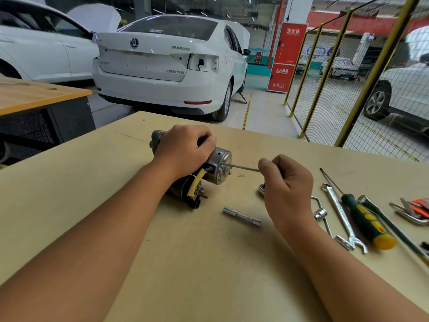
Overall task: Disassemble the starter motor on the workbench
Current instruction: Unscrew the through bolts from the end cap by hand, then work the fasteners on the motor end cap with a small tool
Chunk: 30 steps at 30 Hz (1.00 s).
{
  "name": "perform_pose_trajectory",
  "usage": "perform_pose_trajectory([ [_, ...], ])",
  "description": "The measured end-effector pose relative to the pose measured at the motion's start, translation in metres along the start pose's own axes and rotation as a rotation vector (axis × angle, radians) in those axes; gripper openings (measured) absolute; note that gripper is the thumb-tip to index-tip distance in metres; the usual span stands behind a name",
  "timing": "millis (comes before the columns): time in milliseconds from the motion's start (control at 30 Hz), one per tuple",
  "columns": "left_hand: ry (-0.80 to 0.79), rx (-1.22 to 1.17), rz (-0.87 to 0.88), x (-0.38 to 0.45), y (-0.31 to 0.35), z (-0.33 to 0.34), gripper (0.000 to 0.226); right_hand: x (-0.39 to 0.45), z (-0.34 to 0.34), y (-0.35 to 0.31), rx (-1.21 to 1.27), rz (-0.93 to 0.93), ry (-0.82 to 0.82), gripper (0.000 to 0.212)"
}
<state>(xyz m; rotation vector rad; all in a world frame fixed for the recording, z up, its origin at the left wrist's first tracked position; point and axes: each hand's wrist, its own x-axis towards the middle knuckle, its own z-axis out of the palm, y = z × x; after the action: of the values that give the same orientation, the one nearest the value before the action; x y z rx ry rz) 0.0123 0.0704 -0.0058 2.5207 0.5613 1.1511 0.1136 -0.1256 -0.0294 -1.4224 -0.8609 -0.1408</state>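
The starter motor (197,166) lies on its side on the workbench (116,182), near the middle, with its shiny end cap (221,167) turned to the right. The left hand (185,151) lies over the top of the motor, fingers curled round the body and holding it down. The right hand (286,180) is just to the right of the cap; its thumb and fingers pinch a thin long bolt (241,166), which runs from the hand to the face of the cap. A yellow cable (197,182) bends along the near side of the motor.

On the bench nearer to the person lies a socket extension (242,216). To the right of the right hand lie a combination wrench (341,214), a screwdriver (364,219) with green and yellow handle, and a set of hex keys (413,211) at the right edge. Beyond the far edge of the bench stands a white car (167,63).
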Motion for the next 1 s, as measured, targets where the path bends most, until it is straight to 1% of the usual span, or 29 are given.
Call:
perform_pose_trajectory([
  [67,-0.012,0.004,0.01,-0.001,0.0,-0.001,0.03,-0.001,0.0,0.002,-0.036,-0.015,-0.065,0.047],
  [100,-0.03,0.01,0.017,0.0,0.0,-0.002,0.031,0.0,0.0,0.003,-0.061,-0.015,-0.128,0.051],
  [167,-0.105,0.049,0.024,0.002,-0.001,-0.005,0.042,-0.001,0.001,0.002,-0.13,-0.024,-0.257,0.055],
  [233,-0.178,0.121,0.037,0.003,-0.002,-0.006,0.052,-0.002,0.0,0.001,-0.155,-0.046,-0.289,0.056],
  [300,-0.185,0.148,0.041,0.004,-0.005,-0.007,0.052,0.0,-0.004,0.0,-0.131,-0.066,-0.25,0.056],
  [467,-0.12,0.162,0.035,0.004,-0.01,-0.005,0.052,0.003,-0.011,-0.003,-0.132,-0.096,-0.106,0.051],
  [500,-0.113,0.153,0.037,0.004,-0.012,-0.006,0.053,0.003,-0.011,-0.003,-0.11,-0.088,-0.054,0.049],
  [567,-0.097,0.131,0.034,0.004,-0.018,-0.008,0.052,0.005,-0.012,-0.006,0.013,-0.043,0.098,0.046],
  [600,-0.084,0.126,0.028,0.004,-0.02,-0.009,0.051,0.007,-0.012,-0.007,0.022,-0.046,0.156,0.045],
  [633,-0.071,0.126,0.023,0.004,-0.022,-0.01,0.051,0.008,-0.012,-0.006,-0.052,-0.076,0.176,0.045],
  [667,-0.06,0.127,0.02,0.004,-0.023,-0.01,0.051,0.008,-0.012,-0.004,-0.219,-0.121,0.151,0.046],
  [733,-0.052,0.125,0.023,0.004,-0.023,-0.01,0.052,0.007,-0.008,0.004,-0.61,-0.159,0.019,0.048],
  [800,-0.057,0.121,0.027,0.004,-0.023,-0.01,0.054,0.005,-0.001,0.008,-0.87,-0.142,-0.108,0.046],
  [867,-0.066,0.116,0.033,0.004,-0.023,-0.01,0.056,0.006,0.004,0.008,-0.984,-0.105,-0.204,0.045],
  [1000,-0.092,0.088,0.041,0.002,-0.02,-0.012,0.051,0.005,0.007,0.009,-1.074,-0.131,-0.333,0.043],
])
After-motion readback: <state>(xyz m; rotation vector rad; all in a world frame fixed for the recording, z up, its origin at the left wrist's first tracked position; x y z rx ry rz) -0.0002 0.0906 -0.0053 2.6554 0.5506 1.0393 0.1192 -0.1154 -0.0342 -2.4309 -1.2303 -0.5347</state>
